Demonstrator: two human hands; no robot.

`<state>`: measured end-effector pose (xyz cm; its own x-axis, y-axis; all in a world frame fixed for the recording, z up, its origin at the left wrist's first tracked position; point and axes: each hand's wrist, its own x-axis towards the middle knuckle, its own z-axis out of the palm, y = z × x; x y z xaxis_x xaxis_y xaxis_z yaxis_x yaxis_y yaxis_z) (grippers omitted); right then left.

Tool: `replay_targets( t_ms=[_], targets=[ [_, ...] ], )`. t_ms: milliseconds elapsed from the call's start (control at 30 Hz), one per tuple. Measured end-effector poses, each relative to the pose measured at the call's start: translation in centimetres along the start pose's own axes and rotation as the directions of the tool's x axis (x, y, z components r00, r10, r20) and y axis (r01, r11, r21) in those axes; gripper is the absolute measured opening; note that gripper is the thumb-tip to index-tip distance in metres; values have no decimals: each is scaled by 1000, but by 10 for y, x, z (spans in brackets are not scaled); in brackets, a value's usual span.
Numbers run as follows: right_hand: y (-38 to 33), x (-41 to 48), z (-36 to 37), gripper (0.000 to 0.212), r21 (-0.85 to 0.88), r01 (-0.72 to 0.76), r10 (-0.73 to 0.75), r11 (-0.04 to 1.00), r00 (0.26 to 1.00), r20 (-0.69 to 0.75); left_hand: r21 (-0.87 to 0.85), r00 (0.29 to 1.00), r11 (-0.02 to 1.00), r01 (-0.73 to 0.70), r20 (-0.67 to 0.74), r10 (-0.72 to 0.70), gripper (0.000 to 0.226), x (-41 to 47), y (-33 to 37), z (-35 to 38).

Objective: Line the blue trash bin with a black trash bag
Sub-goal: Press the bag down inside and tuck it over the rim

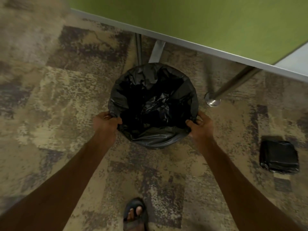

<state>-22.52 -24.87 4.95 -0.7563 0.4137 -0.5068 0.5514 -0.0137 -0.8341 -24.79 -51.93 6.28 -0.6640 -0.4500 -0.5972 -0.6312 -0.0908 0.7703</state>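
Observation:
A black trash bag (155, 137) is spread over the round mouth of the bin on the carpet, its plastic folded over the rim all round and sagging loosely inside. The bag covers the bin, so none of its blue wall shows. My left hand (106, 124) pinches the bag's edge at the near left of the rim. At the near right of the rim my right hand (200, 125) grips the bag's edge in the same way.
A green-topped table (216, 20) with a grey edge stands just behind the bin; its metal leg (233, 84) meets the floor to the bin's right. A folded pack of black bags (279, 156) lies on the carpet at right. My sandalled foot (135, 214) is below.

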Motion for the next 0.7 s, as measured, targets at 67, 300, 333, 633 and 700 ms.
replay_targets(
  t_ms=[67, 300, 333, 633, 700],
  targets=[
    [-7, 10, 24, 44, 1, 6, -6, 1000, 1000, 14, 18, 1000, 1000, -2, -9, 2, 31, 20, 11, -11],
    [-33, 31, 95, 34, 23, 19, -21, 1000, 997, 73, 46, 1000, 999, 7, -6, -7, 33, 82, 44, -43],
    [-37, 32, 105, 34, 19, 24, -26, 1000, 996, 81, 55, 1000, 998, 11, -12, -10, 38, 89, 48, -47],
    [-42, 48, 159, 37, -22, 13, -11, 1000, 997, 72, 110, 998, 993, 37, -45, -32, 35, 125, 59, -70],
    [-39, 52, 164, 37, -30, -3, 5, 1000, 998, 70, 107, 998, 993, 44, -52, -39, 34, 129, 57, -71]
  ],
)
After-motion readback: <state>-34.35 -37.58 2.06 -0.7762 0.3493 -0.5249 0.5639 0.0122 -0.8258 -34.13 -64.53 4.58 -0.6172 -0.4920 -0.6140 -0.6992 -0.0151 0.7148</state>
